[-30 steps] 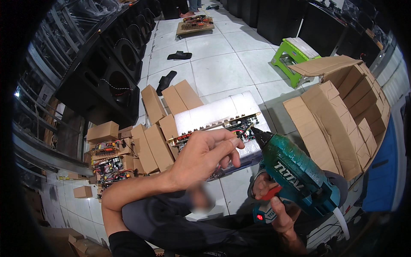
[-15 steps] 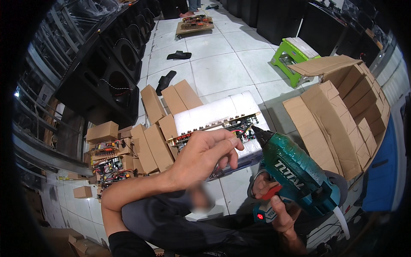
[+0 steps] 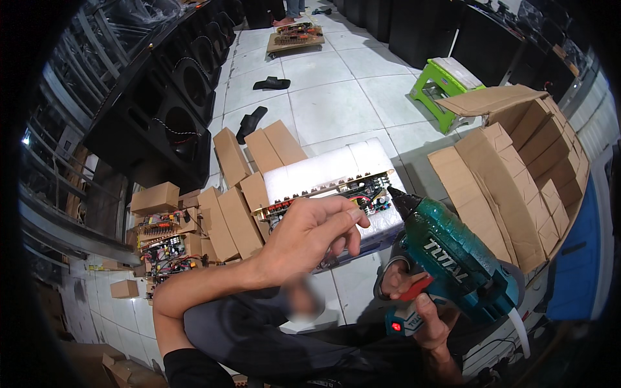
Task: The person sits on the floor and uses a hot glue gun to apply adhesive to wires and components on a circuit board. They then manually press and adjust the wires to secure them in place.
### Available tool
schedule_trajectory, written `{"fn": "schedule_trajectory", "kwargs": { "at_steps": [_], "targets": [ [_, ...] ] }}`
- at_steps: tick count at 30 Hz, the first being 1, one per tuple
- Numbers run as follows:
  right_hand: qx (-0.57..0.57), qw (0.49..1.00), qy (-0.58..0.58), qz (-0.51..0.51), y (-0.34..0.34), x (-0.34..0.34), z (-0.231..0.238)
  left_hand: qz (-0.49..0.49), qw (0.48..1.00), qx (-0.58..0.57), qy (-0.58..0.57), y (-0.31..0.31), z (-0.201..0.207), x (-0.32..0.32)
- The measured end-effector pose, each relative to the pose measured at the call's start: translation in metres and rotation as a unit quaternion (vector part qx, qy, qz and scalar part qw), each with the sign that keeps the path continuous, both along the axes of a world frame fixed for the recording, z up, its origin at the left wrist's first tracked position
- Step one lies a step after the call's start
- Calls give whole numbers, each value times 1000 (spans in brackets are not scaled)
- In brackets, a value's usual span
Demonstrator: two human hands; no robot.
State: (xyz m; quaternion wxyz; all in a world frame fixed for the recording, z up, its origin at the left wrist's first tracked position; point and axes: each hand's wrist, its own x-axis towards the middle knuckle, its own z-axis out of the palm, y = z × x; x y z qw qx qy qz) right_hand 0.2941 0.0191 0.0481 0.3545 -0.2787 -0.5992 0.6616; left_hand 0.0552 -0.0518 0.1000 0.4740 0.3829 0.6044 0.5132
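glossy teal glue gun [image 3: 456,258], black nozzle [image 3: 403,203], red trigger [image 3: 416,288]

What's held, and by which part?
Right hand: glue gun, by its handle. Left hand: at the circuit board; whether it grips anything can't be told.

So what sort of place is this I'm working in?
Probably a speaker workshop or small assembly floor: black speaker cabinets line the left side, circuit boards lie beside cardboard boxes, and your right hand holds a teal glue gun.
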Motion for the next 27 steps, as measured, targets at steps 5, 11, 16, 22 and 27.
{"fn": "schedule_trajectory", "kwargs": {
  "at_steps": [5,11,16,22,27],
  "targets": [
    [-1,1000,17,-5,0,0,-2,5,1000,3,-13,-1,0,2],
    [-8,1000,12,8,1,0,1,7,1000,10,-22,0,0,0],
    [-16,1000,11,6,-2,-2,4,18,999,20,-23,0,-3,1],
    [-12,1000,12,2,-1,-1,1,10,999,19,-29,0,0,1],
    [-4,1000,10,-4,-2,-5,5,5,999,37,-11,0,-7,2]
  ]
}}
